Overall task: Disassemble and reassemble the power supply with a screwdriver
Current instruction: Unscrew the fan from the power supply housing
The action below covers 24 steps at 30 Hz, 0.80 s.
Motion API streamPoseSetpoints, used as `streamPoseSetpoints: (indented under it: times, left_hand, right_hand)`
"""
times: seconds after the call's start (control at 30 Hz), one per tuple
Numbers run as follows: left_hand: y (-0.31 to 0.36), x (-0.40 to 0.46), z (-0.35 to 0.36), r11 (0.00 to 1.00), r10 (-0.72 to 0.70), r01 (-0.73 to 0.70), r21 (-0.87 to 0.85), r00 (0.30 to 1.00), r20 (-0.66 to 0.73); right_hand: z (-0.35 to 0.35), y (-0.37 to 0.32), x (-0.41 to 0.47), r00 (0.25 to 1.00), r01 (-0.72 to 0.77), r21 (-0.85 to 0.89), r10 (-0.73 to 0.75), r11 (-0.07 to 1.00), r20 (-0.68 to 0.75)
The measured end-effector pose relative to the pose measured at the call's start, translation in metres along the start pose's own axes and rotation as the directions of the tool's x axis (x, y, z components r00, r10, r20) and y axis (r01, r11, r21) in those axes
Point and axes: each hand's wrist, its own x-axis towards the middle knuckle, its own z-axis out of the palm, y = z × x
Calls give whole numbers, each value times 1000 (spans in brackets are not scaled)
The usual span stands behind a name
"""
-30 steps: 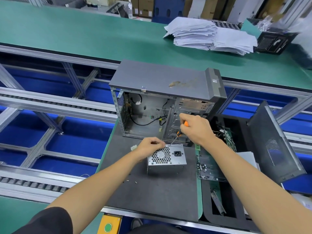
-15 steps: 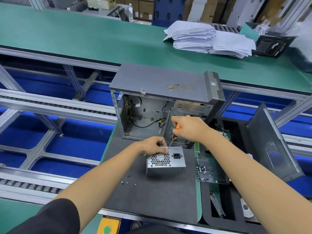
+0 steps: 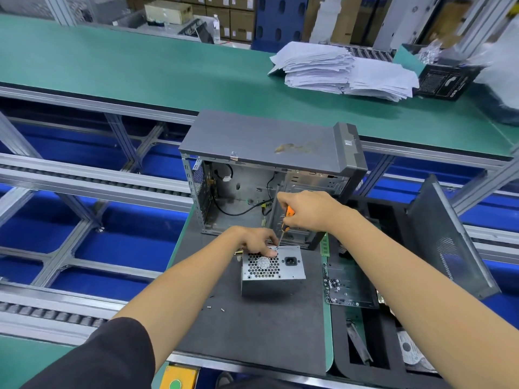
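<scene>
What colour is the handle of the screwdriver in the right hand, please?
Orange with black, seen in the head view: the screwdriver handle shows below the right hand.
</scene>
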Motion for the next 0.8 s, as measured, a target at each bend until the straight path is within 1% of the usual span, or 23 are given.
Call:
streamPoseSetpoints:
  times: [0.07,0.17,0.3,0.37,0.43,0.5,0.57,0.6,0.7,0.8]
  left_hand:
    - [0,1,2,1000,6,-6,-9,1000,16]
    - [-3,-5,5,994,-15,10,-107,999,-45]
    - [-2,-8,10,974,-54,35,-226,995,-78]
    - [3,-6,14,950,-80,33,-310,987,-139]
    - [8,1,22,930,-120,23,-366,962,-245]
    - [12,9,33,938,-167,32,-346,914,-370]
    - [14,11,41,963,-233,131,-236,844,-483]
    - [14,11,43,965,-253,175,-196,815,-522]
    - [11,14,47,965,-256,180,-189,787,-562]
    - [10,13,48,966,-255,180,-183,750,-610]
  right_hand:
    - [0,-1,0,1000,24,33,-25,999,5]
    - [0,-2,0,1000,15,46,-15,999,-1]
    - [-1,-1,0,1000,-8,35,8,999,4]
    - [-1,-2,2,1000,7,29,-8,1000,11]
    - [-1,-4,3,999,33,42,-34,999,2]
    - [0,-7,4,997,72,98,-72,993,-5]
    - [1,-10,3,993,115,140,-113,984,-17]
    - [2,-10,2,991,135,130,-131,982,-35]
    - [5,-12,1,985,158,76,-151,985,-89]
    - [11,-12,3,990,105,-4,-105,994,-99]
